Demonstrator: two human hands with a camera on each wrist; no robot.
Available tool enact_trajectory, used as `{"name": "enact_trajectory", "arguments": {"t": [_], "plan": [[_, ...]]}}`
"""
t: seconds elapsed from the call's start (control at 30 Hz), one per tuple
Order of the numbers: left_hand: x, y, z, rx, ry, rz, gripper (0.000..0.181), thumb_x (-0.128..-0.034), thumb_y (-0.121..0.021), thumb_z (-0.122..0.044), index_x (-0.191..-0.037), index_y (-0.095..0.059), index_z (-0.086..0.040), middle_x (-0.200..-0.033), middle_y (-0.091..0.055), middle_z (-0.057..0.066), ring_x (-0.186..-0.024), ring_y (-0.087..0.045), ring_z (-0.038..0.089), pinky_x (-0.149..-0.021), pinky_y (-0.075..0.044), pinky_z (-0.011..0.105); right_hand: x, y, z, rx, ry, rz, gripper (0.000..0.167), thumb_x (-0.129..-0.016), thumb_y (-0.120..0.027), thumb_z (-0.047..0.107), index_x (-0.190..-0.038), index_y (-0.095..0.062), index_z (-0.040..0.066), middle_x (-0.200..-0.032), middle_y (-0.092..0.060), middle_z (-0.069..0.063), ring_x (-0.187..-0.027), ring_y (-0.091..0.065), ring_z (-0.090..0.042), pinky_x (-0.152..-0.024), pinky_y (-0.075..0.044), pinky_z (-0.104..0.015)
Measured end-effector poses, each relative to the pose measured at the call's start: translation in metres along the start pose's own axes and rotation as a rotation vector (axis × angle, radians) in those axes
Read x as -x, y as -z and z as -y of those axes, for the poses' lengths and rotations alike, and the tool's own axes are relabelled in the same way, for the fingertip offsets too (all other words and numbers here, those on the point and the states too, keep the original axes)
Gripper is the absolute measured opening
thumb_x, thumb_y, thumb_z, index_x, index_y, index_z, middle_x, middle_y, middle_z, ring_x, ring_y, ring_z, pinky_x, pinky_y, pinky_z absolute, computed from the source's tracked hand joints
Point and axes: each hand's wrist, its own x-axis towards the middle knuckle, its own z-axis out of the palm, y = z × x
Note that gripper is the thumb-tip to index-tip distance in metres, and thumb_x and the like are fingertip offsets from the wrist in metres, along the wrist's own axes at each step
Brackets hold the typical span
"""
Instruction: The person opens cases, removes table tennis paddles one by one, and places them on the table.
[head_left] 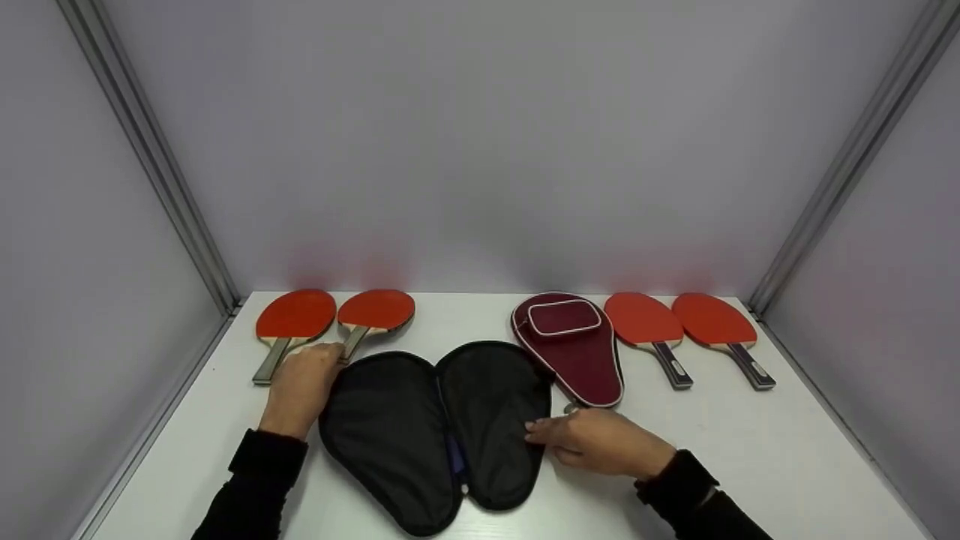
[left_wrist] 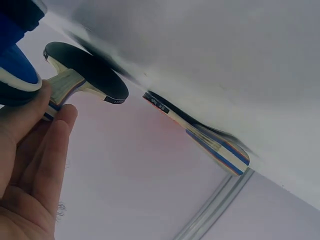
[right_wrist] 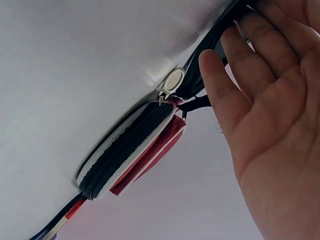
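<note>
My left hand (head_left: pixel 301 384) pinches the handle (left_wrist: pixel 64 86) of a table tennis paddle (head_left: pixel 377 309), between thumb and fingers. That paddle's red face points up, and its black underside shows in the left wrist view. In front of me a paddle case (head_left: pixel 386 442) lies unzipped and spread flat, its black lining upward, with a strip of blue along the middle. My right hand (head_left: pixel 600 441) is at the right flap's edge, its fingertips touching the lining. The right wrist view shows its fingers (right_wrist: pixel 262 45) mostly straight; part of the contact is hidden there.
Another red paddle (head_left: pixel 296 315) lies at the far left. Right of centre is a zipped maroon case (head_left: pixel 577 352) with white piping and a small pocket. Two more red paddles (head_left: pixel 643 319) lie beyond it. Grey walls (head_left: pixel 480 150) enclose the white table (head_left: pixel 750 450).
</note>
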Motion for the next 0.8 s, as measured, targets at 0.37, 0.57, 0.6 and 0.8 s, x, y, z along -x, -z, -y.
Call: {"name": "enact_trajectory", "arguments": {"t": [0.37,0.57,0.6,0.8], "plan": [[-0.002,0.007,0.0,0.064,0.075,0.08,0.01,-0.1015,-0.082,0.005,-0.111,-0.083,0.006,-0.099,-0.086,0.025,-0.092,-0.085,0.045,-0.083,-0.071,0.059,-0.001,0.004,0.001,0.002,-0.023,0.039,0.04,-0.114,-0.071,0.013,-0.154,-0.08,0.018,-0.156,-0.08,0.0,-0.144,-0.079,-0.016,-0.113,-0.07,-0.042],[-0.004,0.014,-0.005,0.115,0.132,0.166,0.013,-0.107,-0.082,-0.004,-0.117,-0.085,0.005,-0.104,-0.088,0.022,-0.096,-0.085,0.041,-0.091,-0.071,0.059,0.0,0.003,0.0,-0.002,-0.024,0.037,0.041,-0.115,-0.071,0.013,-0.154,-0.079,0.018,-0.156,-0.08,0.001,-0.144,-0.079,-0.016,-0.114,-0.069,-0.043],[-0.005,0.016,-0.007,0.131,0.135,0.177,0.012,-0.1073,-0.082,-0.006,-0.114,-0.085,0.003,-0.102,-0.088,0.02,-0.094,-0.084,0.039,-0.09,-0.071,0.059,0.0,0.003,0.0,-0.003,-0.023,0.036,0.041,-0.114,-0.071,0.013,-0.154,-0.079,0.018,-0.156,-0.08,0.001,-0.144,-0.079,-0.016,-0.115,-0.069,-0.043],[-0.008,0.027,-0.015,0.224,0.16,0.181,0.011,-0.109,-0.084,-0.014,-0.107,-0.086,-0.003,-0.095,-0.085,0.012,-0.086,-0.077,0.028,-0.087,-0.069,0.055,0.0,0.002,-0.001,-0.002,-0.017,0.03,0.041,-0.115,-0.07,0.013,-0.154,-0.08,0.018,-0.156,-0.08,0.001,-0.145,-0.078,-0.015,-0.114,-0.069,-0.042]]}}
